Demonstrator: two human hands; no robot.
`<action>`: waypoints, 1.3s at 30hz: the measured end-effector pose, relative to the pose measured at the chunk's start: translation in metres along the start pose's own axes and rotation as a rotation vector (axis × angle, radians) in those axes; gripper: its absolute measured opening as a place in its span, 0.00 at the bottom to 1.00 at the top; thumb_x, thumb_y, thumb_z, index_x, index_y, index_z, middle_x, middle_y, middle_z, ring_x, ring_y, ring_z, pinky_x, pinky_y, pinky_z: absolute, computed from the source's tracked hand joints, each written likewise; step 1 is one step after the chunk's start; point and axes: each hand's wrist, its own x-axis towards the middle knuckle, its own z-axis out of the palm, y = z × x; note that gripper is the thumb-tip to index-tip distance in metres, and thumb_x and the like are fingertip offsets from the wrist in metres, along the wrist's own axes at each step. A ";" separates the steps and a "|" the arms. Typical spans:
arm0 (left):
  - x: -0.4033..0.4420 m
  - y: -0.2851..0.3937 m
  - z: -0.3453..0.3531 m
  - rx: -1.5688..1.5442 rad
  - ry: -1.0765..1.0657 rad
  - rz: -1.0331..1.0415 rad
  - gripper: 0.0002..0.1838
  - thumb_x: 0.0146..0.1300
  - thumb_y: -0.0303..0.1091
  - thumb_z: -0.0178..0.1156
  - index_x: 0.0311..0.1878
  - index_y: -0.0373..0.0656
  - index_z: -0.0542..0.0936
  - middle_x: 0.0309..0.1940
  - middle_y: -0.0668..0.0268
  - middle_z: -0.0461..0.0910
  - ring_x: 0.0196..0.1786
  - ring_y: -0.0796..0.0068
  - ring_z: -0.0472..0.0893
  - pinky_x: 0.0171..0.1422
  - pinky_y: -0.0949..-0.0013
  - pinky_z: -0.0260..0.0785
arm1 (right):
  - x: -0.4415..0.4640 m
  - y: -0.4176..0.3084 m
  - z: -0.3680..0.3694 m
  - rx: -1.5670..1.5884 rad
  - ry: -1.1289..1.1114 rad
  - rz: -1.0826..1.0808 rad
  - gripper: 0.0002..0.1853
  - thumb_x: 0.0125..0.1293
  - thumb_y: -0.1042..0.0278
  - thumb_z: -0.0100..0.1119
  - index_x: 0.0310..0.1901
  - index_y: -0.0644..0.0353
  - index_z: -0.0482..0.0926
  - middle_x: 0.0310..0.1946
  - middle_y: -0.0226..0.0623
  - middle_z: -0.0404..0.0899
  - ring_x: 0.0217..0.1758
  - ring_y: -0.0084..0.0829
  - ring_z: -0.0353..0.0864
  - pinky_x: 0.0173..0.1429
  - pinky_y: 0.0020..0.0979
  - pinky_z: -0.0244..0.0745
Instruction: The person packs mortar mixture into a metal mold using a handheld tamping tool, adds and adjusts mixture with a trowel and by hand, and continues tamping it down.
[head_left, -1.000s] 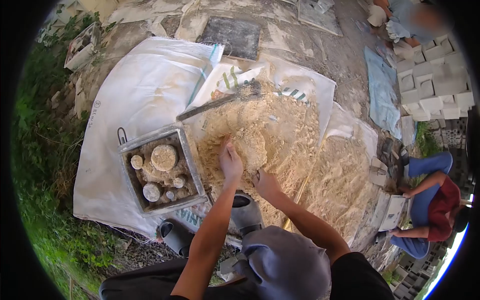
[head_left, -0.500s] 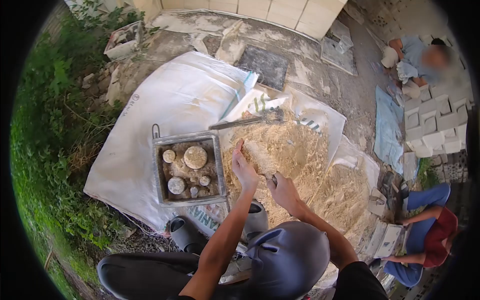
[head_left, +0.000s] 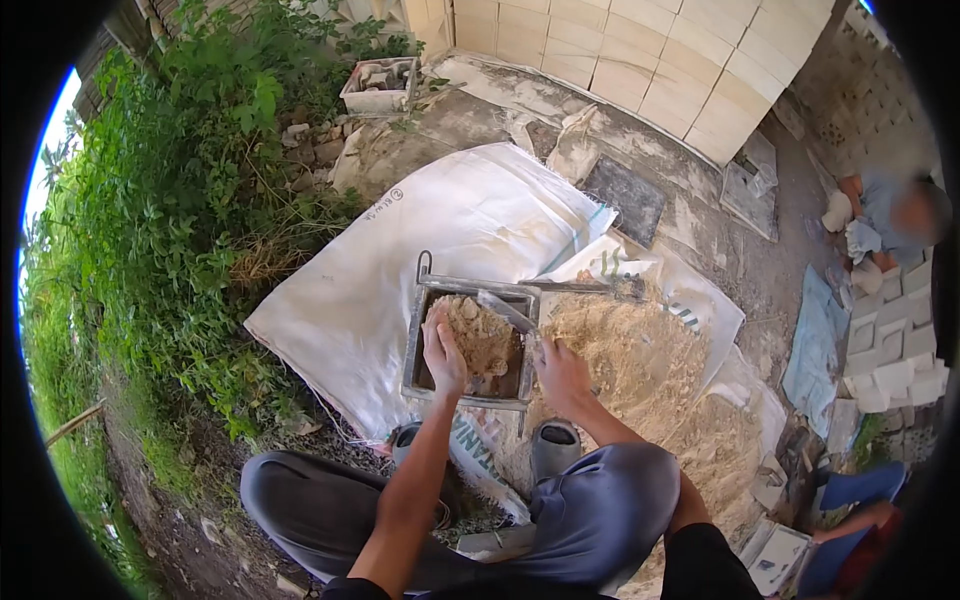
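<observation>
A square grey metal frame with a wire loop at its back left corner stands on the white sack. Over it is a heap of damp tan sand, which hides the round pieces inside. My left hand cups the heap's left side. In my right hand is the handle of a trowel, its flat blade slanting up and left against the heap's right side. The big sand pile lies just right of the frame.
White sacks lie under the work, with a dark square slab behind. Plants grow at the left. At the right are a blue sheet, stacked pale blocks and two people.
Both hands have moved from the sand pile to over the frame, bringing a heap of sand that now covers the round pieces. The view has turned toward the left.
</observation>
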 end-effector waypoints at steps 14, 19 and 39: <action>-0.027 -0.020 0.102 0.883 -0.262 0.356 0.23 0.68 0.34 0.45 0.62 0.29 0.63 0.66 0.45 0.57 0.70 0.52 0.57 0.74 0.51 0.46 | -0.127 0.144 0.066 0.130 0.175 0.579 0.16 0.63 0.57 0.54 0.36 0.64 0.76 0.28 0.57 0.78 0.36 0.57 0.78 0.42 0.52 0.69; -0.025 -0.007 0.072 0.748 -0.559 0.434 0.25 0.69 0.36 0.42 0.65 0.31 0.61 0.69 0.50 0.55 0.74 0.54 0.48 0.75 0.48 0.36 | -0.121 0.147 0.057 0.181 0.213 0.520 0.16 0.64 0.56 0.53 0.34 0.63 0.76 0.26 0.55 0.78 0.34 0.57 0.77 0.41 0.53 0.69; -0.008 0.012 -0.026 0.684 -0.799 0.391 0.17 0.51 0.33 0.63 0.44 0.39 0.77 0.43 0.58 0.77 0.51 0.55 0.73 0.58 0.57 0.63 | 0.099 0.147 0.025 -0.105 -0.097 0.038 0.16 0.63 0.68 0.47 0.53 0.60 0.70 0.57 0.48 0.67 0.61 0.47 0.67 0.57 0.43 0.70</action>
